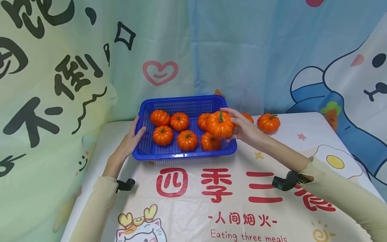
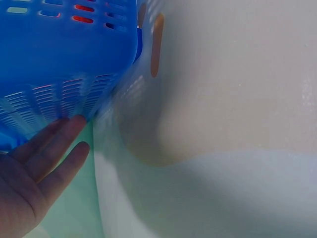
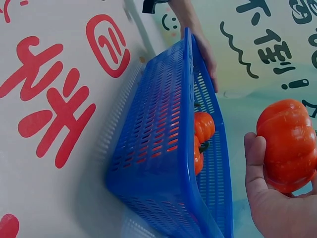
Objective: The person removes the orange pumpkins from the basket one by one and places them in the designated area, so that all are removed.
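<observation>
An orange, glossy, ribbed held pumpkin with a green stem sits in the curled fingers of the right hand, above the right part of the basket, its stem end in view. The blue plastic basket, slotted along its sides, stands on the tabletop in the upper middle of the head frame; the left hand touches its left end with fingers extended. Six smaller-looking orange pumpkins show inside: four toward the left and middle, two toward the right, partly behind the held one.
</observation>
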The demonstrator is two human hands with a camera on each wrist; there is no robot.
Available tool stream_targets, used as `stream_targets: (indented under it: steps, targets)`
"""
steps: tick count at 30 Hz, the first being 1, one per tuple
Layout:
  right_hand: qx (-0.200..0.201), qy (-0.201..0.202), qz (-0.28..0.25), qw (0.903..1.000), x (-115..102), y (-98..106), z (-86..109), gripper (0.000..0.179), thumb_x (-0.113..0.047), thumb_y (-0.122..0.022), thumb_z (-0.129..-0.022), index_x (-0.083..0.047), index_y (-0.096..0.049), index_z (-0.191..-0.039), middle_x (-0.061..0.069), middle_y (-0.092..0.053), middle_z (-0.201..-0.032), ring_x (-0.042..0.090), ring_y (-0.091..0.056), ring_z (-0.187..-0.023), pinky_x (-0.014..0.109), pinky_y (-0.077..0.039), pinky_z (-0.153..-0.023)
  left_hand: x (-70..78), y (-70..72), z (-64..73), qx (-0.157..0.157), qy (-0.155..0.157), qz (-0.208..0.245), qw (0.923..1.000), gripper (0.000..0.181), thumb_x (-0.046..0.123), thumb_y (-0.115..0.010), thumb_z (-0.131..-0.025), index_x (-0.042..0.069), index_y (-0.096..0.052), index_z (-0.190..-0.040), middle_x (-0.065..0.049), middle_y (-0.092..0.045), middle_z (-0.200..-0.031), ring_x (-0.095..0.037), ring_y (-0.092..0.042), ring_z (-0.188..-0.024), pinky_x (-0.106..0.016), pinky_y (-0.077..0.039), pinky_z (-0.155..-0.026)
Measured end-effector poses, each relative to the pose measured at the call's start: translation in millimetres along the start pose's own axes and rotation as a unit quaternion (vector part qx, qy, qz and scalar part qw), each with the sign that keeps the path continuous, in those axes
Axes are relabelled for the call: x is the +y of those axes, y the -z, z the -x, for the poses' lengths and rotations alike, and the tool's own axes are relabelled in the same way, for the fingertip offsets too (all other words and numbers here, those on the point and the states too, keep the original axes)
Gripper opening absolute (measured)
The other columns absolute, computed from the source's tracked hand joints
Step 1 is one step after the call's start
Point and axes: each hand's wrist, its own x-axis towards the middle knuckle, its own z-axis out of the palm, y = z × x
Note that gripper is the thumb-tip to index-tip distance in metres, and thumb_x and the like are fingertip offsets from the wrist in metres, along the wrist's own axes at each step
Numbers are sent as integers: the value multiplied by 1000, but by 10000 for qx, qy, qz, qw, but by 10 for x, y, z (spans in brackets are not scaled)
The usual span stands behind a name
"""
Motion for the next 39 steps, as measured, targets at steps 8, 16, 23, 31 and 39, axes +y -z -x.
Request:
stream_targets:
  steps: [8,16,23,31,39]
  targets:
    - [63,35,31,10000,19,0,16,47,-30,-26,-106,-23,-22,-152,7,-30,-150,16,-63,-97,28,-57,-75,2,-5,-6,10,7,2,10000,75,63,-31,-97,38,11,-154,-12,-7,-165,-49,-25,-143,-67,-22,-113]
    - [164,81,-277,9994,15,-32,42,47,-28,-21,-106,-25,-19,-152,3,-25,-151,12,-56,-84,24,-55,-63,11,-8,2,39,-31,44,10000,74,62,-31,-98,37,10,-154,-10,-5,-165,-46,-19,-147,-66,-18,-115]
    - [92,173,-418,9989,1,-67,55,52,-25,-21,-105,-27,-16,-156,5,-15,-160,11,-57,-89,22,-54,-58,-4,-11,-2,48,-46,47,10000,74,61,-31,-98,38,10,-154,-9,-5,-165,-46,-18,-147,-66,-17,-115]
    - [62,247,-462,9986,59,-35,94,52,-34,-25,-105,-23,-13,-154,3,-22,-152,11,-54,-94,23,-53,-59,-8,-5,-1,33,-32,32,10000,75,62,-31,-98,35,10,-155,-11,-6,-165,-47,-20,-146,-66,-18,-115]
    - [590,388,911,9933,80,-66,79,86,-14,-66,-91,-24,-9,-154,9,-23,-155,20,-49,-109,25,-56,-66,-11,-2,-5,50,-49,27,10000,75,61,-31,-98,36,10,-155,-12,-6,-165,-49,-22,-145,-67,-19,-114]
